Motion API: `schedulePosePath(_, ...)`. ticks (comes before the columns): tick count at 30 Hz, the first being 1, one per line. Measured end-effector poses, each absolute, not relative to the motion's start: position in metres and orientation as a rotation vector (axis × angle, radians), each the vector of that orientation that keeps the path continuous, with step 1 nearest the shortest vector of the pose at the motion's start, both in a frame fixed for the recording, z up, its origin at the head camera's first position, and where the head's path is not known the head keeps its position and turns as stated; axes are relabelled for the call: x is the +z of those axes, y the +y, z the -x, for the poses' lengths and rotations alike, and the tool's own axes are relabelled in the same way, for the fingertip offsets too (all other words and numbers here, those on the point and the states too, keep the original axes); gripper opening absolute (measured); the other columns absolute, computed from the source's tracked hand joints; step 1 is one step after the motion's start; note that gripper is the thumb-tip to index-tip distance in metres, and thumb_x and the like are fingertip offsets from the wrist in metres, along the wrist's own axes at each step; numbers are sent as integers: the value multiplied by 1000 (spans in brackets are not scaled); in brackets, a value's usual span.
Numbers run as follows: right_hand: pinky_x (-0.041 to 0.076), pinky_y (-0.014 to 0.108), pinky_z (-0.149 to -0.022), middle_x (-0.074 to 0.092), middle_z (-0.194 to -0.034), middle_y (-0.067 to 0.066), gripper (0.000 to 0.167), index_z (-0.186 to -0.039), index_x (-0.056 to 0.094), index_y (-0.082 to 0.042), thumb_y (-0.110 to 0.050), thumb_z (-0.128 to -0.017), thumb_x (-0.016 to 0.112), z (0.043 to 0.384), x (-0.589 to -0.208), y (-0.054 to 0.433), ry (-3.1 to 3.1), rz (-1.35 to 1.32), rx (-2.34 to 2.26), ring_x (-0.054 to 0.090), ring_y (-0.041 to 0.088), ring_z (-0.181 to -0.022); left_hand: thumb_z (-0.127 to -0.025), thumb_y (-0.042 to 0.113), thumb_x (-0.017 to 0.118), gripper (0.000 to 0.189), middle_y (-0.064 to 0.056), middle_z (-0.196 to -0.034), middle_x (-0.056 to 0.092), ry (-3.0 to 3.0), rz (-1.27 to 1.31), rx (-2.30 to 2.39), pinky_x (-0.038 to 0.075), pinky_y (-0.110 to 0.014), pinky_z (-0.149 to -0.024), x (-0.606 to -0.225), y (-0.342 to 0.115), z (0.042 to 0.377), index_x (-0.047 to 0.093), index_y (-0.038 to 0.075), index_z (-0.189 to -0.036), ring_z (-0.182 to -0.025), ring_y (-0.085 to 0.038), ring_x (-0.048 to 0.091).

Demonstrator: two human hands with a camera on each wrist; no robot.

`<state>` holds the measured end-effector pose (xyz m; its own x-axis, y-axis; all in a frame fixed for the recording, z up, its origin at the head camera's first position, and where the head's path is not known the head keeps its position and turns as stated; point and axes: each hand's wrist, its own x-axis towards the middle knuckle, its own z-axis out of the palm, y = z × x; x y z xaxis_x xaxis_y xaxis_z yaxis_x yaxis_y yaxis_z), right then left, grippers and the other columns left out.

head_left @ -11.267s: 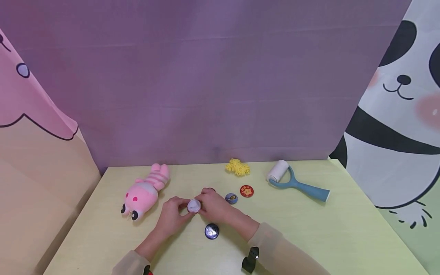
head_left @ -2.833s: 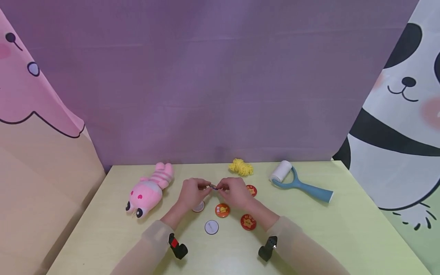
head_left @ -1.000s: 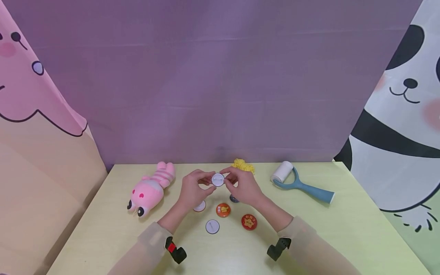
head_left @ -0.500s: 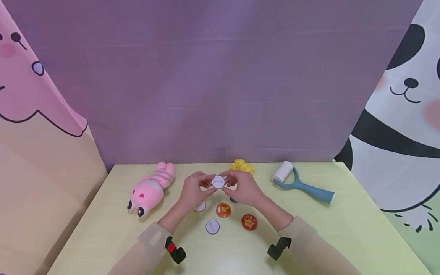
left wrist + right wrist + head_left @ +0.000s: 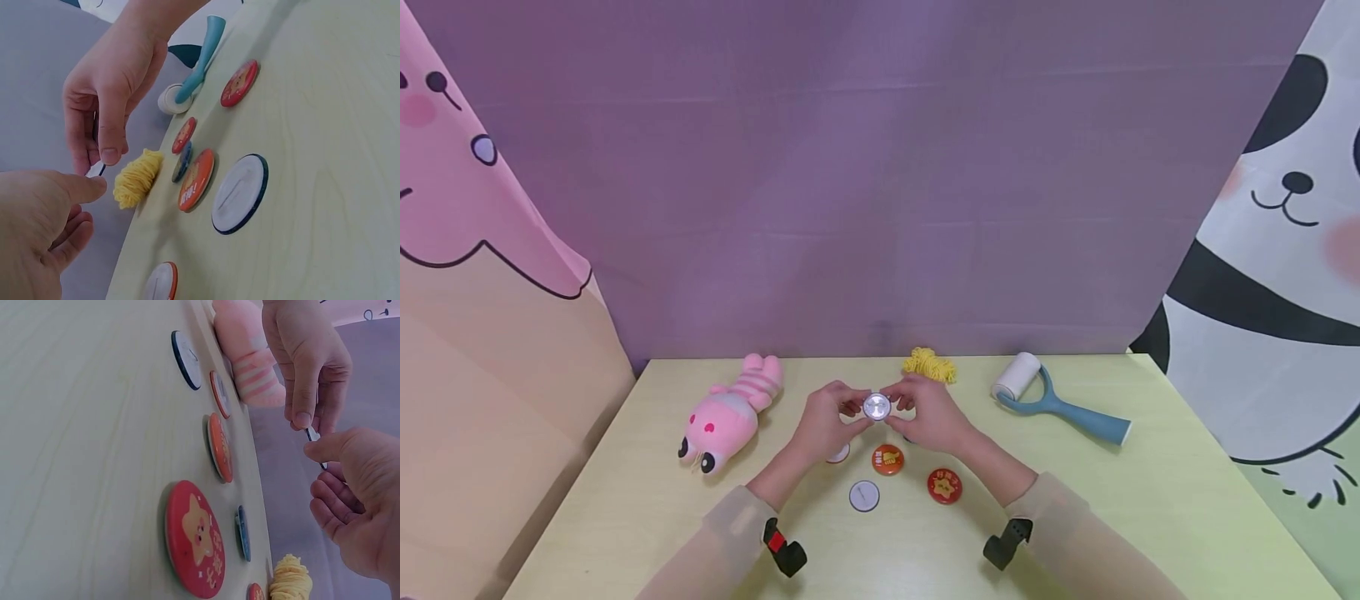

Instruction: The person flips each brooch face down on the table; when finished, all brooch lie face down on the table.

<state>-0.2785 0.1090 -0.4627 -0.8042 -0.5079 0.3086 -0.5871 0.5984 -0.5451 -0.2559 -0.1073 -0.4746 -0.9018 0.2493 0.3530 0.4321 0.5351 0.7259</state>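
Between both hands, above the table, a round pin badge (image 5: 877,407) is held with its pale, shiny back toward the head camera. My left hand (image 5: 825,423) pinches its left edge between thumb and fingers. On the opposite edge, my right hand (image 5: 934,415) pinches it the same way. Both wrist views show the badge edge-on. Below the hands lie an orange badge (image 5: 887,459), a red star badge (image 5: 944,486) and a badge back-up (image 5: 864,496) with its pin showing. Another back-up badge with a red rim (image 5: 162,282) is partly hidden in the head view.
A pink striped plush toy (image 5: 726,421) lies on the left of the table. At the back sits a bundle of yellow cord (image 5: 930,365); a blue-handled lint roller (image 5: 1067,410) lies to the right. The right hand covers a blue badge (image 5: 182,162) and another red badge (image 5: 184,135).
Earlier the hands held a badge edge-on; its back then turned toward the head camera. Over the last second, hands and badge have lowered slightly. A dark-blue badge face-up long before now shows a white back there.
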Motion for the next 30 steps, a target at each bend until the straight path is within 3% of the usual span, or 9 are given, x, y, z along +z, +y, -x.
schedulePosePath(12,55,19,-73,74,-100,2,30,-117,80,-7,-12,-88,86,281,-472,105,-2773,-922,978,65,17,-87,-86,9,88,33,-8,-92,70,-2670,547,-1204,60,-21,-77,-487,-107,260,80,-1,-116,-83,-16,68)
schedulePosePath(30,60,31,-82,73,-102,7,28,-118,79,-6,-13,-91,84,286,-486,97,-2889,-929,836,66,17,-91,-90,12,85,33,-11,-102,75,-2772,536,-1121,61,-33,-85,-506,-106,267,79,-1,-119,-95,-22,69)
